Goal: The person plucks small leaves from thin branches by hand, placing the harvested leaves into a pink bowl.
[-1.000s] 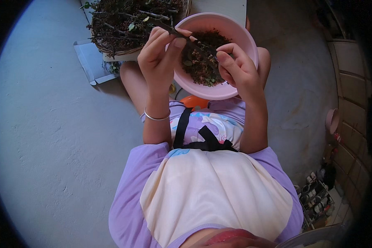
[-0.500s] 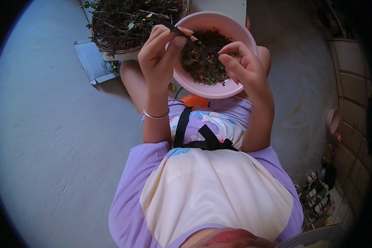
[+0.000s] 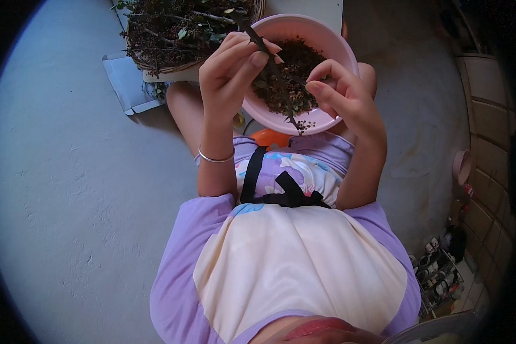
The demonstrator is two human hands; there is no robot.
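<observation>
My left hand [image 3: 229,74] pinches a dark thorny branch [image 3: 282,83] between thumb and fingers. The branch slants down to the right across a pink basin [image 3: 268,122]; a small cluster of berries hangs at its lower tip, by the basin's near rim. To the right of the branch, my right hand [image 3: 348,96] is closed in a pinch over the basin, thumb against forefinger. What it pinches, if anything, is too small to make out. Loose dark berries, bits of stem and a few green leaves [image 3: 298,54] lie in the basin.
Beyond my left hand, a wicker basket [image 3: 180,70] heaped with berry-bearing twigs stands on a pale low surface [image 3: 304,7]. A flattened grey-white box [image 3: 123,86] is on the floor at its left. Something orange [image 3: 269,137] shows under the basin, and shoes fill a rack [image 3: 438,275] at the right.
The branch has swung more upright and shifted right with my left hand, its berry-bearing tip now at the basin's near rim. My right hand has moved slightly right and nearer to me.
</observation>
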